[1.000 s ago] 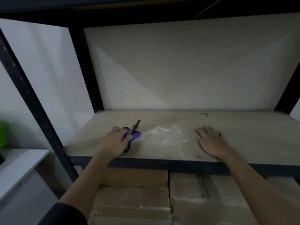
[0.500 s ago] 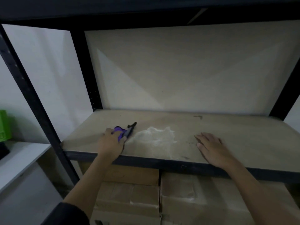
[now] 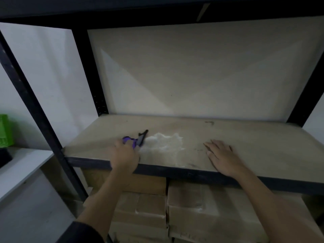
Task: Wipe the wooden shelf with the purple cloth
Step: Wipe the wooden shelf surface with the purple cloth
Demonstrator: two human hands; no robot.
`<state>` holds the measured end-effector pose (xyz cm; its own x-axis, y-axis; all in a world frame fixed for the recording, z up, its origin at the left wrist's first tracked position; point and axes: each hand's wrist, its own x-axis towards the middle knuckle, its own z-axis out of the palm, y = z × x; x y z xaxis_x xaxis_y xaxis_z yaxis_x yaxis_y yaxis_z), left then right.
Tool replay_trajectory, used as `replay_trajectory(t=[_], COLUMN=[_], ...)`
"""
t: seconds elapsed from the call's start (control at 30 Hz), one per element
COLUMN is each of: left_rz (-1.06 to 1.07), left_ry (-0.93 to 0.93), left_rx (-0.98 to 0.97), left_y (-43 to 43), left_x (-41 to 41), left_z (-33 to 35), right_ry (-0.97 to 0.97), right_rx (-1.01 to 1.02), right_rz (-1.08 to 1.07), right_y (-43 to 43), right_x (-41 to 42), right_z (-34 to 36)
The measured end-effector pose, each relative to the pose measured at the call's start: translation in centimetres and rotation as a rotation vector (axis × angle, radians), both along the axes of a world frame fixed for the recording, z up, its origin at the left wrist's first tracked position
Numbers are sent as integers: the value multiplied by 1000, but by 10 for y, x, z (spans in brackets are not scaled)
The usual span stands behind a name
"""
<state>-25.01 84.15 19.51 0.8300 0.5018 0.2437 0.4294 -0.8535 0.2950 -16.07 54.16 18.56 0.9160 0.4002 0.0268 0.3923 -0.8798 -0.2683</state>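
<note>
The wooden shelf [image 3: 254,148] is a pale board in a black metal rack. A patch of white powder [image 3: 164,145] lies near its front middle. My left hand [image 3: 125,155] is closed on the purple cloth [image 3: 130,140], a small purple and dark bundle that sticks out past my fingers at the powder's left edge. My right hand [image 3: 222,156] rests flat on the board to the right of the powder, fingers spread, holding nothing.
Black uprights [image 3: 35,109] frame the rack, with another shelf close overhead. Cardboard boxes [image 3: 192,207] fill the level below. A white ledge [image 3: 21,165] with a green object [image 3: 6,130] stands at the left. A small dark mark [image 3: 209,122] sits near the shelf's back.
My left hand with the cloth has slid a little to the left, from the powder's edge toward the shelf's left side. My right hand stays flat in place.
</note>
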Motion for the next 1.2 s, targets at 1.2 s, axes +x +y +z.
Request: replay_trajectory(t=[1.2], left_rz=[-132], left_ry=[112], left_rx=[34], left_y=[23], left_x=[49], left_z=[7], right_ry=[11], right_rx=[-2], right_rz=[-29], right_y=[5], right_x=[28], right_z=[-2])
